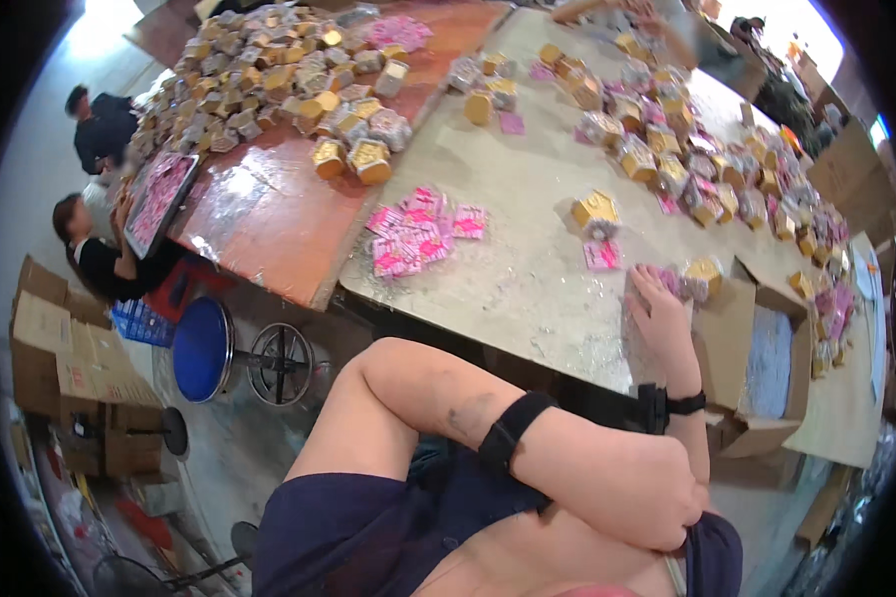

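Note:
My left arm bends across my body, and my left hand point(657, 490) is closed in a fist against my right upper arm by the dark sleeve point(712, 552). Whether the fist grips anything is hidden. Flat on the table edge rests my right hand point(655, 310), fingers stretched out, holding nothing. Close by its fingertips are a pink packet point(601, 256) and a gold-and-clear faceted box point(703, 278), with more pink wrapping between hand and box. Another gold box point(596, 211) stands farther in. A pile of pink packets point(413, 234) lies to the left.
An open cardboard box point(722, 333) stands right of my right hand. Many gold boxes point(657, 149) run along the table's right side; a large heap point(269, 75) covers the orange-red table. A blue stool point(202, 350) stands at left. Co-workers point(95, 239) are at the left and far end.

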`<state>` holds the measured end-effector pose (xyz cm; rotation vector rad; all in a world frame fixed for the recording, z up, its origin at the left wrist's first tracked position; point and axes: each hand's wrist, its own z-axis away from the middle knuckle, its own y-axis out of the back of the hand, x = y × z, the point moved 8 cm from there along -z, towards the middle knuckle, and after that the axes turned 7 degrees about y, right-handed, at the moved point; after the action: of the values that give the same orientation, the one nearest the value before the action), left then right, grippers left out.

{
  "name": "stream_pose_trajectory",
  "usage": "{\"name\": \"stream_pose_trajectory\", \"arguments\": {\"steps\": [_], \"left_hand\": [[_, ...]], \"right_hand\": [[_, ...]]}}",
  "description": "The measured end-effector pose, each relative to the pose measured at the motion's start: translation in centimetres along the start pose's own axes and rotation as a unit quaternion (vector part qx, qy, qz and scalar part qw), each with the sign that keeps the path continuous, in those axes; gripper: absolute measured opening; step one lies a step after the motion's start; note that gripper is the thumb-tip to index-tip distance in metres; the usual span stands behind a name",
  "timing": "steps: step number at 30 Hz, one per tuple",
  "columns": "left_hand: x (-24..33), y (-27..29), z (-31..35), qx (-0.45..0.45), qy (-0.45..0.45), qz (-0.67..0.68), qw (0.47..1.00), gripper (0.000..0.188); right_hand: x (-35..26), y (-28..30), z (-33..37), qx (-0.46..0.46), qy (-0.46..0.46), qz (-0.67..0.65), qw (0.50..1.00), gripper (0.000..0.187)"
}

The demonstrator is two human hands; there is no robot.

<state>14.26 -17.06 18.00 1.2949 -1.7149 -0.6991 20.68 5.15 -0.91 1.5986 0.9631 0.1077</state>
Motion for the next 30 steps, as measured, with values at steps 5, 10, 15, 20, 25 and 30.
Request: {"name": "stream_pose_trajectory", "arguments": {"steps": [5, 10, 15, 20, 25, 30], "left_hand": [[-1.3, -2.4, -0.2, -0.094, 0.011, -0.027, 0.995, 0.010], [-0.8, -2.9, -1.3, -0.057, -0.032, -0.055, 0.996, 0.055], [-1.1, -3.0, -1.4, -0.053, -0.045, -0.042, 0.997, 0.054], [-1.4, -1.6, -1.5, 0.075, -0.028, -0.009, 0.997, 0.026], [-1.2, -0.9, -1.3, 0.156, -0.001, 0.095, 0.983, 0.012], [-0.2, -0.5, -1.5, 0.135, 0.012, 0.095, 0.986, 0.012]], "right_hand": [[-0.3, 0.9, -0.3, 0.013, -0.035, -0.007, 0.999, 0.038], [1.5, 1.7, -0.1, 0.098, -0.061, -0.099, 0.988, 0.027], [1.9, 2.0, 0.5, 0.139, -0.121, -0.226, 0.956, 0.024], [3.4, 1.5, 0.9, 0.187, -0.146, -0.344, 0.909, 0.024], [4.1, 0.8, 0.7, 0.180, -0.130, -0.346, 0.912, 0.025], [4.3, 0.9, 0.8, 0.177, -0.139, -0.353, 0.908, 0.024]]}}
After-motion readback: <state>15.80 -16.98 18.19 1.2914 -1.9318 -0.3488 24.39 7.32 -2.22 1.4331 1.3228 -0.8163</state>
